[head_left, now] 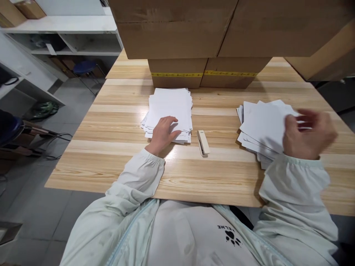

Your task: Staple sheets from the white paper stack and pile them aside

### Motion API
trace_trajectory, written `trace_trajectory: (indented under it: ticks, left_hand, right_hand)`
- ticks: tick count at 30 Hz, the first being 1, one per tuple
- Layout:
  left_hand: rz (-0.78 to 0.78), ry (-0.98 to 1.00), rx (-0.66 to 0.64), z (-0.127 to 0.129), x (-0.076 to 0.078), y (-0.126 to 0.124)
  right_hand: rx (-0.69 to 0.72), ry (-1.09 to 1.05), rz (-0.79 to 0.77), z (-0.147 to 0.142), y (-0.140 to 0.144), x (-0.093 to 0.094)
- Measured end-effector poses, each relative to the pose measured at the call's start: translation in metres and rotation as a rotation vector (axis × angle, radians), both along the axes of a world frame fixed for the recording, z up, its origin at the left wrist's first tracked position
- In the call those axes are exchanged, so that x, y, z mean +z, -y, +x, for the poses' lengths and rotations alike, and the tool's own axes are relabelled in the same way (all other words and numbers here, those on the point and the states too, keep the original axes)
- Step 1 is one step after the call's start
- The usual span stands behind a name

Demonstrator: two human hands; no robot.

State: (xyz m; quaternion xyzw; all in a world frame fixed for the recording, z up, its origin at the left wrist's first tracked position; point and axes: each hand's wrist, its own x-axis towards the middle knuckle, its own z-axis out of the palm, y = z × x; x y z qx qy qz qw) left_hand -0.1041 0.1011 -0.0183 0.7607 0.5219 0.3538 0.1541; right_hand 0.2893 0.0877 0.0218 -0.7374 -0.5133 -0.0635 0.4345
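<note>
Storeroom workspace, stacked cardboard boxes (177, 29), white shelving (63, 33), wooden table (111, 125)

Left paper stack (170, 107): white sheets, flat on wooden tabletop, edges roughly squared, near cardboard boxes. Right paper stack (262, 127): white sheets, fanned & skewed, flat near table's right edge. 2 stacks well apart.

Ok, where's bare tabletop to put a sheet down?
Bare wood lies left of the left stack, along the near edge by the stapler, and between the stacks. The right stack under the right hand and the boxes crowd the rest.
</note>
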Motion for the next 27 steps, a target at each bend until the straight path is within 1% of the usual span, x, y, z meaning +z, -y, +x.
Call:
trace_trajectory:
  ticks: [1, 2, 3, 4, 6, 8, 10, 12, 15, 18, 24, 27]
  left_hand:
    - [-0.006, 0.020, 0.003, 0.000, 0.000, 0.000]
    - [-0.011, 0.043, 0.009, 0.000, 0.000, -0.001]
    - [-0.016, 0.066, 0.017, -0.001, 0.000, -0.001]
    - [-0.019, 0.087, 0.030, -0.001, -0.001, -0.002]
    - [-0.026, 0.120, 0.055, -0.001, -0.002, -0.002]
    - [-0.036, 0.138, 0.072, -0.001, -0.003, -0.003]
    - [-0.050, 0.145, 0.082, -0.001, -0.004, -0.003]
    - [-0.060, 0.148, 0.086, -0.001, -0.004, -0.003]
    - [-0.061, 0.141, 0.087, -0.001, -0.005, -0.003]
    - [-0.051, 0.129, 0.093, -0.001, -0.007, -0.003]
    - [-0.040, 0.124, 0.096, -0.001, -0.008, -0.003]
    - [-0.041, 0.133, 0.099, -0.001, -0.009, -0.004]
  right_hand:
    - [0.202, -0.157, -0.014, -0.023, 0.000, 0.010]
    - [0.437, -0.306, -0.088, -0.048, -0.001, 0.018]
    - [0.689, -0.419, -0.243, -0.073, -0.004, 0.023]
    - [0.887, -0.455, -0.401, -0.097, -0.009, 0.026]
    - [1.043, -0.466, -0.520, -0.139, -0.021, 0.022]
    - [1.104, -0.523, -0.551, -0.167, -0.036, 0.010]
    - [1.136, -0.620, -0.597, -0.182, -0.050, -0.005]
    - [1.149, -0.699, -0.649, -0.187, -0.059, -0.018]
    - [1.145, -0.740, -0.651, -0.185, -0.065, -0.029]
    - [1.128, -0.752, -0.638, -0.183, -0.065, -0.032]
    - [1.107, -0.729, -0.644, -0.187, -0.065, -0.027]
    - [1.108, -0.693, -0.614, -0.189, -0.065, -0.027]
